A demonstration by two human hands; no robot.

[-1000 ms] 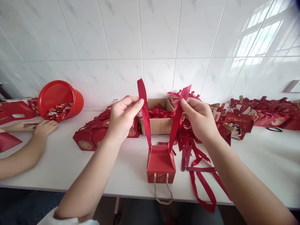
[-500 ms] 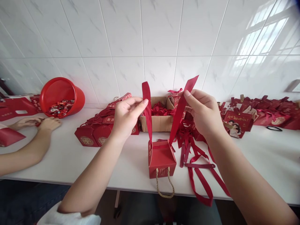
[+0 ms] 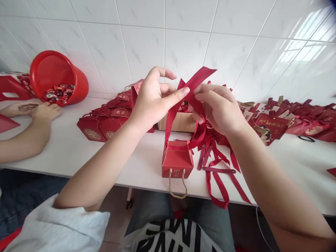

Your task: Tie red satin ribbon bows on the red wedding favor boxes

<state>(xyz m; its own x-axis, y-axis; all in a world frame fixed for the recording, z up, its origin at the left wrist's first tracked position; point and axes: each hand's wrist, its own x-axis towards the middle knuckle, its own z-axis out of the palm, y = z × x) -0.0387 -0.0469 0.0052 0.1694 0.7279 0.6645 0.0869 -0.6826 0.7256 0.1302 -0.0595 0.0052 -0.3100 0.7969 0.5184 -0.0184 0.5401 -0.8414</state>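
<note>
Holding the two ends of the red ribbon (image 3: 195, 78) crossed above the small red box (image 3: 177, 162), the hands leave little slack. I judge that a sharp upward tug could lift or tip the box, since it stands near the front edge of the white table (image 3: 78, 150) with its rope handle (image 3: 177, 185) hanging over that edge. The glossy ribbon may also slip where the ends cross, as only fingertips grip it. Loose ribbons (image 3: 223, 182) lie just beside the box on its right and could get tangled in. The left hand (image 3: 154, 98) presses one end with its outstretched thumb, the forefinger arched high above and the other fingers loosely folded. The right hand (image 3: 220, 108) has its fingers bent close together, pinching the other end right by the left thumb; its own thumb is hidden, so I cannot tell how it presses. The box sits on the table directly below both hands, with the ribbon running down to its top
</note>
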